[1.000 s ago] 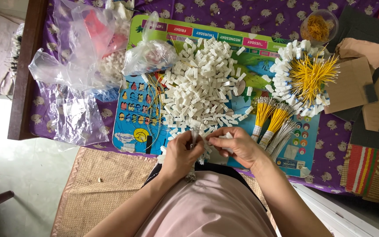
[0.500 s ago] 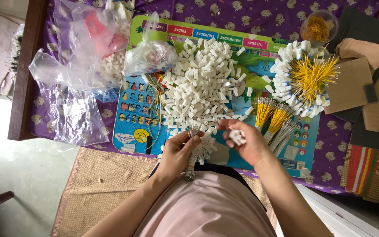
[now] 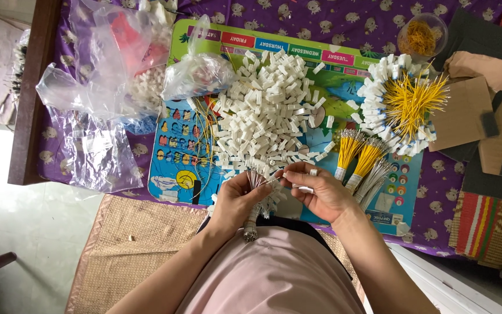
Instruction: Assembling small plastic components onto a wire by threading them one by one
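My left hand (image 3: pixel 235 200) grips a bundle of thin grey wires (image 3: pixel 254 181) whose banded end hangs toward my lap. My right hand (image 3: pixel 319 192) holds small white plastic connectors (image 3: pixel 305 189) between its fingers, close against the wire tips. Both hands meet at the near edge of a large pile of white connectors (image 3: pixel 265 116) lying on a colourful printed board (image 3: pixel 181 151).
Yellow wire bundles (image 3: pixel 358 154) lie right of my hands. A ring of finished connectors with yellow wires (image 3: pixel 403 102) sits at the back right, near a bowl of rubber bands (image 3: pixel 420 34). Clear plastic bags (image 3: pixel 97 87) lie left. Cardboard pieces (image 3: pixel 466 110) lie right. A woven mat (image 3: pixel 129 238) covers the floor.
My right hand, raised with connectors half a second ago, has come down to meet the wire tips in my left hand. The left hand has shifted slightly right.
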